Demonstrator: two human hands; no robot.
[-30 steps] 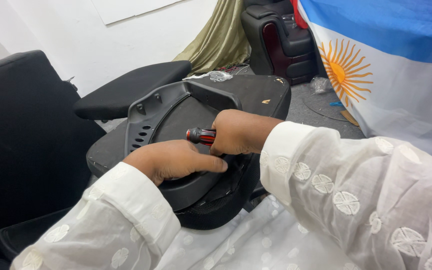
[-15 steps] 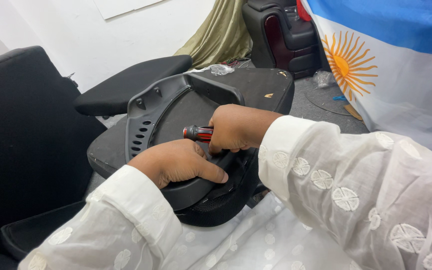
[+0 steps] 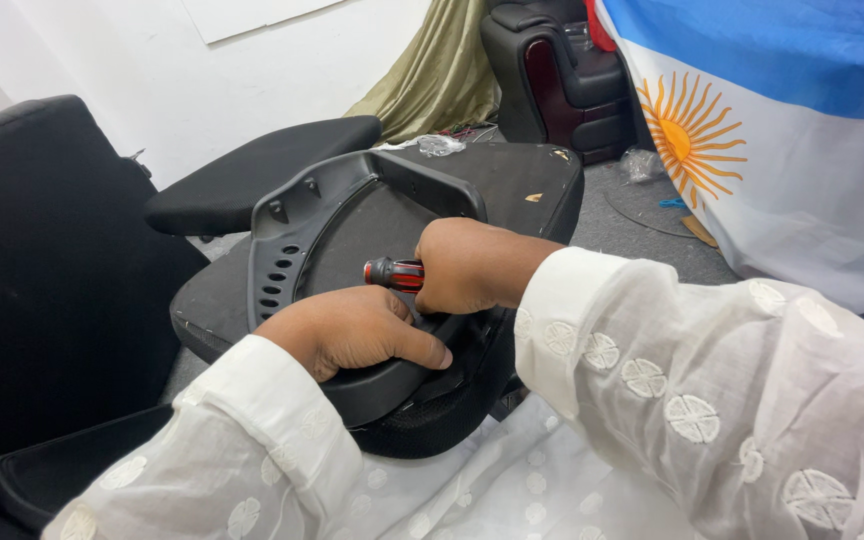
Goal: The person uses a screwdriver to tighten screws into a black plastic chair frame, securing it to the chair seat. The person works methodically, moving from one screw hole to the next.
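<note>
The red-and-black screwdriver (image 3: 394,272) is gripped by the right hand (image 3: 472,265), its tip hidden; the black plastic frame (image 3: 352,225) is pressed by the left hand (image 3: 352,328), fingers flat and closed on nothing

A screwdriver handle (image 3: 393,272), striped red and black, is seen at the centre. The plastic frame (image 3: 292,225) around it is coloured dark grey, and the seat cushion (image 3: 512,180) beneath is black. At 9 o'clock a black fabric chair back (image 3: 42,270) is shown. Both sleeves (image 3: 712,390) are white, patterned with embroidered round wheel motifs. At 2 o'clock a flag (image 3: 792,130) is banded sky blue and white, with a golden rayed sun. At 12 o'clock an olive cloth (image 3: 442,70) is draped.
</note>
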